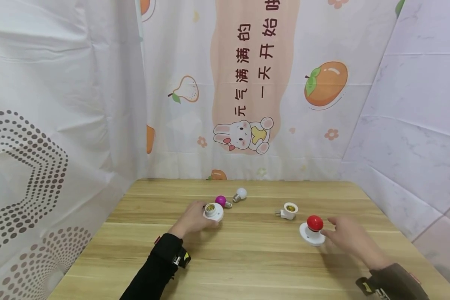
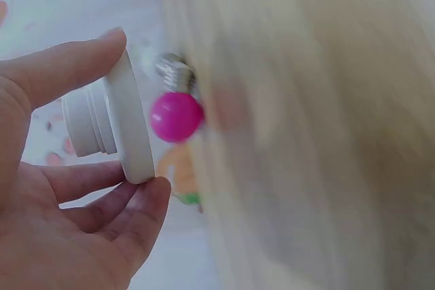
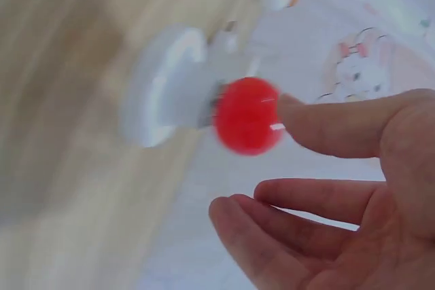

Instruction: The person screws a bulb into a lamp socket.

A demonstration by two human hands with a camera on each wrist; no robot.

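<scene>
My left hand [image 1: 196, 217] pinches a round white lamp holder [image 1: 214, 212] by the rim of its base, thumb on one side and fingers on the other. Its brass-coloured socket faces up, with no bulb in it. At the right, a red bulb [image 1: 315, 223] sits upright in a second white lamp holder [image 1: 310, 237] on the table. Beside that bulb is my right hand [image 1: 350, 237], thumb and fingers spread apart with nothing between them. In the right wrist view the thumb tip overlaps the edge of the red bulb [image 3: 248, 116]; whether they touch I cannot tell.
A magenta bulb [image 1: 221, 201] lies just behind the left lamp holder, with a white bulb [image 1: 241, 193] farther back. Between the hands lies a white plug-in socket adapter [image 1: 289, 211]. The wooden table [image 1: 247, 262] ends at a printed curtain [image 1: 180, 162] behind.
</scene>
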